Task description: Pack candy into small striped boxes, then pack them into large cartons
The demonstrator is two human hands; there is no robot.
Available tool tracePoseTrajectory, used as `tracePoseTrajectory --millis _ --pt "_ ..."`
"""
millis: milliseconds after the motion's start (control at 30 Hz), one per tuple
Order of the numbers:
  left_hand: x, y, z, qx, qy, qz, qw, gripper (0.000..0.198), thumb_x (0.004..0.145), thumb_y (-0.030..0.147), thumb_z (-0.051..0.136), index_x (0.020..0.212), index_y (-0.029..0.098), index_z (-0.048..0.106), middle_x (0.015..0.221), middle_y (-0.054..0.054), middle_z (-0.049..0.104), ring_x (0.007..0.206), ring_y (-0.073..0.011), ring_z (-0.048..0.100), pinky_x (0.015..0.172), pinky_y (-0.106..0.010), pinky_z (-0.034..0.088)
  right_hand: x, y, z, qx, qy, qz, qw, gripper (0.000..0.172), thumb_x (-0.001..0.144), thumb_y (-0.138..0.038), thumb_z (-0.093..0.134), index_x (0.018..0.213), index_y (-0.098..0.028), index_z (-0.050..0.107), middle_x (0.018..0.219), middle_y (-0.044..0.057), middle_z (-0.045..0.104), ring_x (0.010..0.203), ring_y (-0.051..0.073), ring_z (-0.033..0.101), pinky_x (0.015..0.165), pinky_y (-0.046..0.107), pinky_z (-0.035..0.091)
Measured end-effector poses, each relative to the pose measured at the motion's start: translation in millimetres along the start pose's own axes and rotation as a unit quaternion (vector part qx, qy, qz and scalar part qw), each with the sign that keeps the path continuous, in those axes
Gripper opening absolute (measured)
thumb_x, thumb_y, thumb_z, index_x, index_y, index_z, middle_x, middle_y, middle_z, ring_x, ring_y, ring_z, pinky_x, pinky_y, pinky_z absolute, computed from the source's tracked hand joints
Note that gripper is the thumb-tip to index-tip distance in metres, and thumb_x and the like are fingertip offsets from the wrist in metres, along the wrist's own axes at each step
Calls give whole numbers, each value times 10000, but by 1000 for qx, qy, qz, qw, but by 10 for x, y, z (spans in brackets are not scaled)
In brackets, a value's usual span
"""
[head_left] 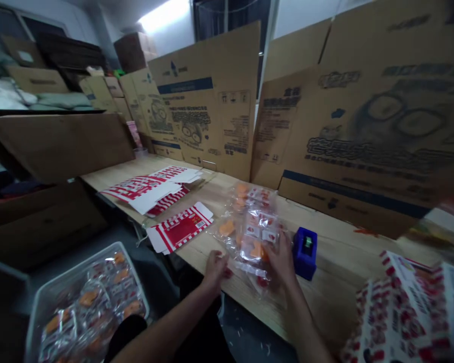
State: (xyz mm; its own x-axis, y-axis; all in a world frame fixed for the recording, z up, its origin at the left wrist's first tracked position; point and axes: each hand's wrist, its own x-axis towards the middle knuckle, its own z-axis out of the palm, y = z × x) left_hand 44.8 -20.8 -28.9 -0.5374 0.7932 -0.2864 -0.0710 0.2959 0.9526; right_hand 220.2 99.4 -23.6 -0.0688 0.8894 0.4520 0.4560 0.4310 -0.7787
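A pile of clear plastic packets [249, 222] with orange pieces and red-and-white labels lies on the wooden table [336, 262]. My left hand [215, 268] rests at the near left edge of the pile, fingers curled around something small and red that I cannot make out. My right hand [280, 259] lies on the pile's near right side, fingers pressed on a packet. A flat red-and-white striped carton [179, 228] lies just left of the pile.
A blue tape dispenser [304, 252] stands right of my right hand. More flat cartons [151, 186] are stacked farther left. A clear bin of packets [87, 307] sits low at left. Printed boxes [412, 312] pile at right. Large cardboard sheets [363, 126] stand behind the table.
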Motion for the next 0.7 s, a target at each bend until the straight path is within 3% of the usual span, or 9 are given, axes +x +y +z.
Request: tracePoseTrajectory --millis 67,133,233,333,433,533,700 --pt "165 86 -251 102 53 55 992 442 722 534 651 980 217 482 883 -41 584 844 -225 650 770 -378 516 -131 36 -20 -44 -11 -28 999 675 789 -514 534 1307 -83 486 1350 224 474 1287 352 401 1043 517 345" --pt "387 225 -565 216 79 101 968 463 642 433 737 999 219 533 1129 -86 567 1146 -282 538 970 -428 424 -280 53 -19 -70 -8 -38 997 683 812 -537 505 1305 -66 485 1372 248 436 1311 367 366 1043 531 342" --pt "742 450 -1015 378 92 122 913 805 483 399 825 1199 206 512 1417 -155 390 1389 -398 226 1102 -544 219 -470 59 -7 -95 2 -58 994 664 833 -545 484 1299 -72 480 1375 259 427 1307 374 371 1023 549 355" --pt "1028 588 -1329 504 65 105 855 1160 335 450 867 1361 170 404 1520 -228 237 1417 -484 31 1095 -646 67 -605 57 -11 -120 -14 -62 991 638 828 -547 497 1303 -122 468 1413 241 397 1321 375 360 1008 562 356" --pt "1224 632 -1505 590 25 76 804 1292 322 556 839 1434 155 318 1541 -271 167 1398 -532 60 1055 -704 78 -708 24 -30 -187 -70 -63 978 743 746 -547 596 1363 -175 414 1470 221 341 1356 401 308 1016 629 291" --pt "1369 652 -1600 648 -11 62 759 1296 383 661 772 1466 162 267 1535 -281 175 1381 -538 141 1031 -719 133 -756 -50 -42 -252 -137 -66 956 869 684 -519 656 1430 -202 341 1513 195 295 1392 410 239 1028 675 217" --pt "1540 725 -1685 693 -53 67 715 1293 439 715 725 1489 157 216 1515 -305 197 1365 -523 207 1024 -716 148 -633 -98 13 -277 -172 -69 943 838 721 -436 617 1464 -214 300 1546 155 240 1417 373 208 1065 632 219"
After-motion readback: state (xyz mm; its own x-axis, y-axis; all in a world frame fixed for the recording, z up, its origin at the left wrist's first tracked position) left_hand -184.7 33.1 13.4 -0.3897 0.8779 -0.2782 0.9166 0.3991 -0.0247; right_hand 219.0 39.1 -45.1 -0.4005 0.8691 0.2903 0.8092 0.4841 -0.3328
